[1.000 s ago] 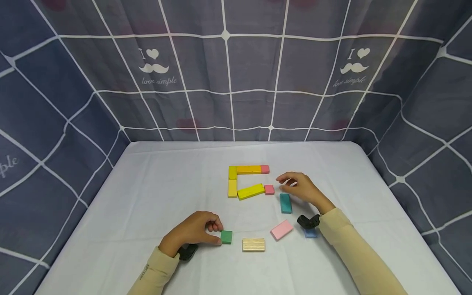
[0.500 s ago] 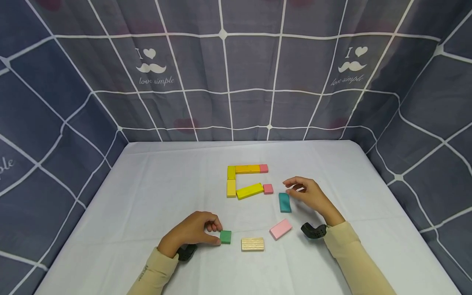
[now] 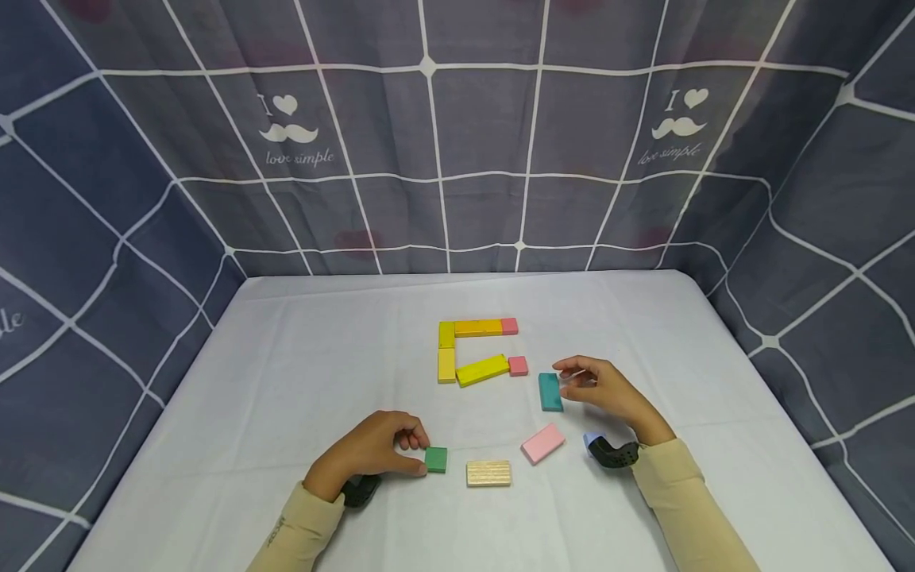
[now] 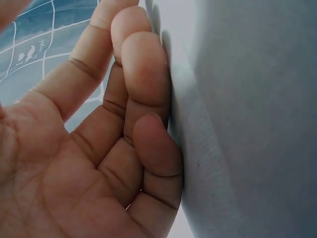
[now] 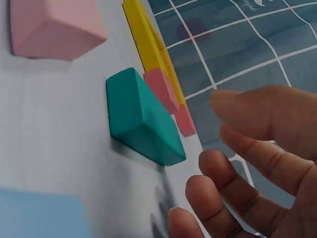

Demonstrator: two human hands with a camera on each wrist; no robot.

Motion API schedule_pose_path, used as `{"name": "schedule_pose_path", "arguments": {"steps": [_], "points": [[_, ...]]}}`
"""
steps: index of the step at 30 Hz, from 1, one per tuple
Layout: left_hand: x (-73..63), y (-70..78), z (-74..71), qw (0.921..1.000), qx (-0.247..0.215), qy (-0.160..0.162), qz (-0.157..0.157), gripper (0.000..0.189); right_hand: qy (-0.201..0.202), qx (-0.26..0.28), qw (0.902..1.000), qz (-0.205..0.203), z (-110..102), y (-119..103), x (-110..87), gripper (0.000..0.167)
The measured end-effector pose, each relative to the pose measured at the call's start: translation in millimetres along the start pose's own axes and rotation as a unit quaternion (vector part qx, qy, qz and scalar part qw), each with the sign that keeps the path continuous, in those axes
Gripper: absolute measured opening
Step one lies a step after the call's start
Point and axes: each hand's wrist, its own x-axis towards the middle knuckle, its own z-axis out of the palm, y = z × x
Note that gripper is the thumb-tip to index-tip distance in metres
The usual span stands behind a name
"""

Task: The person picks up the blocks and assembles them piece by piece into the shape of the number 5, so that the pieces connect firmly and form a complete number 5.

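My left hand [image 3: 379, 446] rests on the white table with loosely curled fingers. Its thumb tip is at the left edge of a small green block [image 3: 436, 459]; whether they touch I cannot tell. In the left wrist view the curled fingers [image 4: 143, 69] lie against the cloth and hold nothing. My right hand [image 3: 599, 391] hovers just right of a teal block [image 3: 550, 392], which lies flat. In the right wrist view, thumb and fingers are apart, with a gap to the teal block [image 5: 143, 119]. A blue block [image 3: 592, 442] is partly hidden by the black wrist camera.
Yellow blocks [image 3: 446, 365] form an open-sided shape at the middle back, with a pink block [image 3: 509, 326] and another pink block [image 3: 518, 365] at its right ends. A larger pink block [image 3: 542, 443] and a ridged beige block [image 3: 489, 473] lie nearer the front. Checked curtains [image 3: 479, 143] surround the table.
My right hand has moved right and then a little nearer the front, from beside the small pink block to beside the teal block. My left hand stays in place.
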Motion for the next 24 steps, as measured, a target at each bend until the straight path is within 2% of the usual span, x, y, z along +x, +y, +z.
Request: {"name": "schedule_pose_path", "arguments": {"steps": [5,13,24], "points": [[-0.7,-2.9,0.2,1.0000,0.004,0.002,0.002,0.026,-0.004,0.004,0.9999,-0.009,1.6,5.9,0.8,0.046],[-1.9,-3.1,0.7,1.0000,0.005,0.003,0.003,0.026,-0.014,-0.002,0.9999,0.009,3.9,10.6,0.9,0.053],[-2.0,-3.5,1.3,1.0000,0.006,0.005,0.001,0.026,-0.014,-0.039,0.9991,0.014,8.3,6.2,-1.2,0.051]]}}
